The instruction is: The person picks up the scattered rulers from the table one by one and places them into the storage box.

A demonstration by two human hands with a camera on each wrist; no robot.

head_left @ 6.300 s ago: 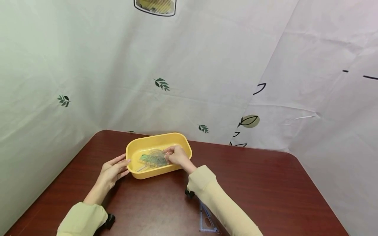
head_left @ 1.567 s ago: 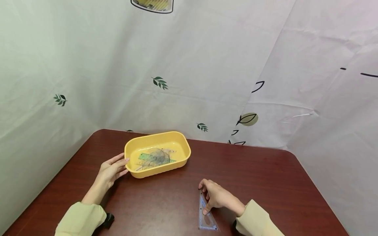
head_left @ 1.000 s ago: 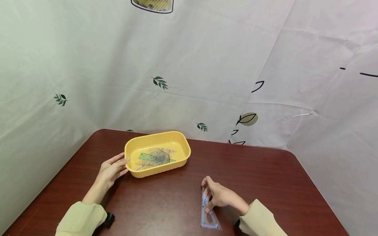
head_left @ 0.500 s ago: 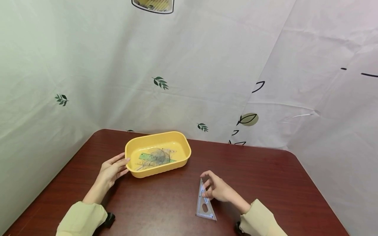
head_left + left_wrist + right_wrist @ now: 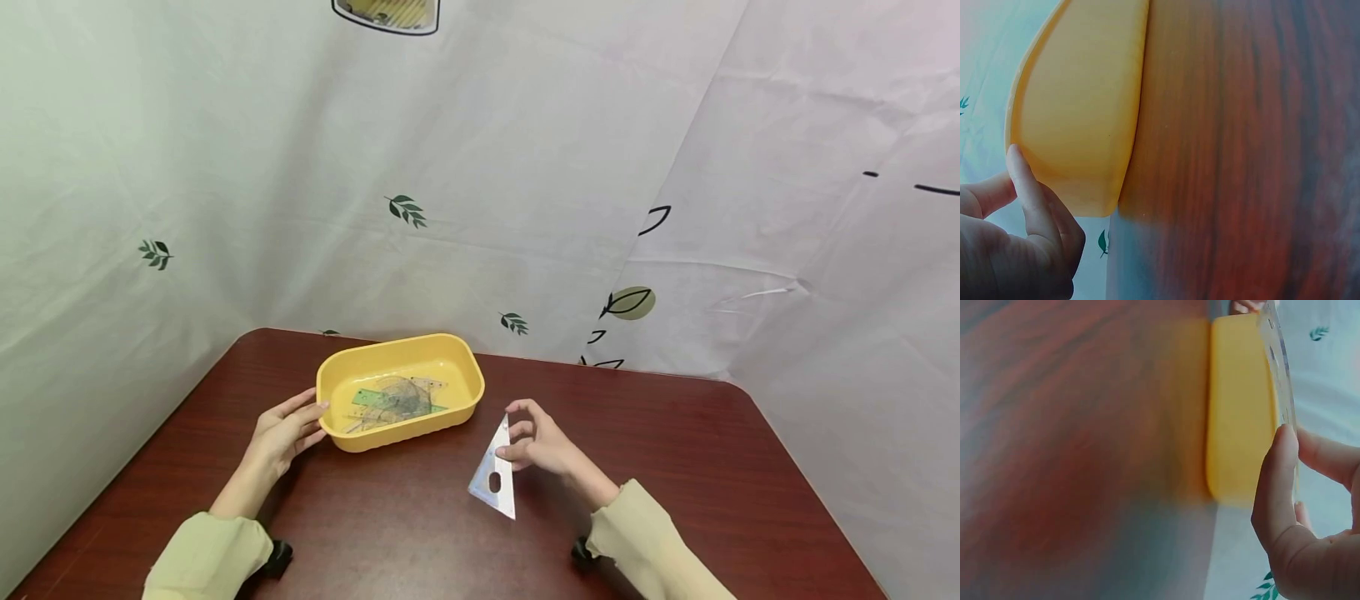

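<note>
My right hand [image 5: 545, 443] pinches a clear set square [image 5: 497, 473] between thumb and fingers, held up above the table and tilted. In the right wrist view the set square [image 5: 1280, 365] appears nearly edge-on. My left hand [image 5: 279, 435] holds the left end of a yellow plastic bin [image 5: 431, 429], thumb over its rim and fingers along the outside. Inside the bin lie a green ruler [image 5: 366, 397], a clear round protractor [image 5: 401, 398] and other clear drawing tools, overlapping. The left wrist view shows the thumb [image 5: 1025, 181] against the bin's rim.
The dark red-brown table [image 5: 397, 533] has rounded far corners. Behind it hangs a white cloth [image 5: 480, 167] printed with leaves. The bin stands near the table's far edge.
My right hand left the bin, took hold of the set square on the table, and lifted and turned it toward the bin. My left hand has stayed on the bin.
</note>
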